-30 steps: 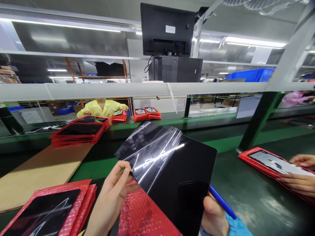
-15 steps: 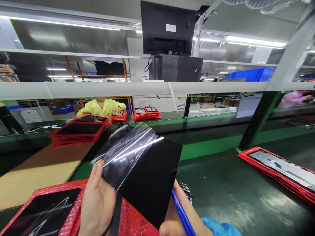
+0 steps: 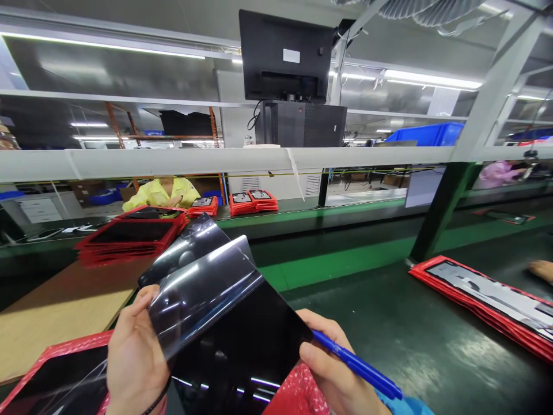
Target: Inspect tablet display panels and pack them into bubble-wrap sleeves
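My left hand (image 3: 136, 349) pinches the edge of a clear protective film (image 3: 196, 294), which curls back over a glossy black screen panel (image 3: 246, 340). The film's lower side still meets the panel. Between the thumb and fingers of my right hand (image 3: 332, 363) is the panel's right corner. A blue pen (image 3: 360, 369) rests in that same hand, pointing down to the right. Beneath the panel, red bubble wrap (image 3: 298, 395) shows. Another black panel on a red bubble-wrap pouch (image 3: 37, 357) lies by my left wrist.
A stack of red pouches with dark panels (image 3: 129, 236) stands at the left beyond a wooden board (image 3: 64, 305). More red pouches (image 3: 479, 302) lie at right, near another person's hand (image 3: 542, 270). A co-worker in yellow (image 3: 162, 193) sits opposite. A green post (image 3: 440, 213) rises from the bench.
The panel has tilted lower and flatter, and the film is folded further back to the left. My right hand has shifted up, and the pen has swung outward. The view has turned slightly right.
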`<action>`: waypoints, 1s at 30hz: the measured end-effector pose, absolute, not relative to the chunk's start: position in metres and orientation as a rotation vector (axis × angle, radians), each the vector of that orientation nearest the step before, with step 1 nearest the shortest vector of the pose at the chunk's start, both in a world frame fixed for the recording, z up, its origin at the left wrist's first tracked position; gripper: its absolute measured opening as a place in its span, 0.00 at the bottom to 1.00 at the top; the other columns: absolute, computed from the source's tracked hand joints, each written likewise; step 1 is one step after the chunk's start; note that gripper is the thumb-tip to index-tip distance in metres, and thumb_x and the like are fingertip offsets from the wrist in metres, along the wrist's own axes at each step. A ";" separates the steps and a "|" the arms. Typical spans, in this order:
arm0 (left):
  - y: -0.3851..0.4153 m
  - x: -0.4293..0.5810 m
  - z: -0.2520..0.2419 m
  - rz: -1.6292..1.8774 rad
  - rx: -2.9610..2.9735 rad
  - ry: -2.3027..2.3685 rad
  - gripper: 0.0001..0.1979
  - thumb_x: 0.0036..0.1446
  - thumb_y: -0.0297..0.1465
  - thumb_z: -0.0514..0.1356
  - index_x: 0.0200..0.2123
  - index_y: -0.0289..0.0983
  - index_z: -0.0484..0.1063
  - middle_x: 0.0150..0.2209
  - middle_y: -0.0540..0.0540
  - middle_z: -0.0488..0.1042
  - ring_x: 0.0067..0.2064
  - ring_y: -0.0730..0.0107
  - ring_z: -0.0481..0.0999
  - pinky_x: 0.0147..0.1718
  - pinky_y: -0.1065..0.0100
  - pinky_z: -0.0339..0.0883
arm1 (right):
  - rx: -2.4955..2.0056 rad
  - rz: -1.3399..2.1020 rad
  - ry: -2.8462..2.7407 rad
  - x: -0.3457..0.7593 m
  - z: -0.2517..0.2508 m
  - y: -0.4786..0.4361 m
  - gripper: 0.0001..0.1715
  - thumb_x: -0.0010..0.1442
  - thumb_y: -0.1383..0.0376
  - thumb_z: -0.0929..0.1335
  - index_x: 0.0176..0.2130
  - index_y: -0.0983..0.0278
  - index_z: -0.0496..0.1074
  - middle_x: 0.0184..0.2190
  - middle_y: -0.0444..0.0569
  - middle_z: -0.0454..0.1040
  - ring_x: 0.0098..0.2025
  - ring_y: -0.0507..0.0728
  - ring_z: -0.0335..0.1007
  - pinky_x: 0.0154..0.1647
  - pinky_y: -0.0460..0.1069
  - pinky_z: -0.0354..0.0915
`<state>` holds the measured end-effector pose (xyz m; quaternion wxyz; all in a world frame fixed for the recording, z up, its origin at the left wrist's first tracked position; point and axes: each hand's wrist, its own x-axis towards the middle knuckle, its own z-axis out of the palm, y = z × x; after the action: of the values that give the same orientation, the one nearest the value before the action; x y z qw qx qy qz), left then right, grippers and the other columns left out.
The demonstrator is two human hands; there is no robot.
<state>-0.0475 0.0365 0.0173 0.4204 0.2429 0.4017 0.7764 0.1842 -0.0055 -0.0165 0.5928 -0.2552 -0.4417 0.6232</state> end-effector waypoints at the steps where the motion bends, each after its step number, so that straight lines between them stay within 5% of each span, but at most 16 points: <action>1: 0.035 -0.047 0.021 1.934 0.547 0.975 0.05 0.53 0.27 0.53 0.27 0.40 0.68 0.24 0.59 0.72 0.26 0.76 0.72 0.34 0.75 0.69 | -0.619 1.440 -1.038 0.185 -0.014 -0.006 0.19 0.49 0.57 0.76 0.42 0.54 0.77 0.31 0.44 0.80 0.35 0.58 0.77 0.43 0.55 0.70; 9: 0.032 -0.041 0.037 1.855 0.335 0.883 0.07 0.51 0.25 0.51 0.25 0.40 0.65 0.22 0.59 0.70 0.25 0.75 0.71 0.37 0.71 0.69 | -0.595 1.524 -1.096 0.182 0.000 -0.008 0.13 0.52 0.52 0.73 0.35 0.56 0.79 0.24 0.42 0.77 0.28 0.54 0.75 0.36 0.49 0.69; 14: 0.030 -0.041 0.033 1.752 0.387 0.888 0.03 0.46 0.27 0.56 0.24 0.40 0.63 0.20 0.58 0.66 0.21 0.76 0.66 0.31 0.71 0.68 | -0.847 1.380 -1.106 0.185 -0.011 -0.007 0.17 0.47 0.51 0.76 0.27 0.61 0.76 0.20 0.39 0.67 0.24 0.49 0.62 0.29 0.44 0.62; 19: 0.029 -0.038 0.017 1.690 0.679 0.870 0.11 0.36 0.33 0.66 0.21 0.39 0.65 0.22 0.55 0.66 0.24 0.75 0.65 0.23 0.76 0.63 | -1.011 1.157 -1.183 0.187 -0.013 -0.009 0.18 0.51 0.50 0.73 0.38 0.57 0.78 0.32 0.45 0.74 0.32 0.55 0.67 0.38 0.50 0.65; 25: 0.026 -0.034 0.008 1.687 0.836 0.884 0.11 0.45 0.39 0.61 0.21 0.39 0.69 0.31 0.49 0.73 0.37 0.66 0.70 0.33 0.74 0.66 | -0.804 1.216 -1.434 0.184 -0.007 -0.006 0.20 0.54 0.54 0.71 0.45 0.58 0.75 0.27 0.45 0.74 0.31 0.58 0.71 0.34 0.50 0.66; 30: 0.023 -0.034 0.006 1.700 0.818 0.911 0.12 0.43 0.40 0.62 0.20 0.39 0.70 0.31 0.46 0.74 0.36 0.64 0.69 0.31 0.73 0.66 | -0.903 1.164 -1.439 0.185 -0.021 -0.001 0.40 0.42 0.62 0.78 0.54 0.57 0.69 0.37 0.48 0.77 0.42 0.64 0.74 0.44 0.54 0.69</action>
<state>-0.0341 0.0225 0.0063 0.4998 0.3381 0.3767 0.7029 0.1847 -0.0013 -0.0210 0.5150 -0.3760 -0.5990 0.4844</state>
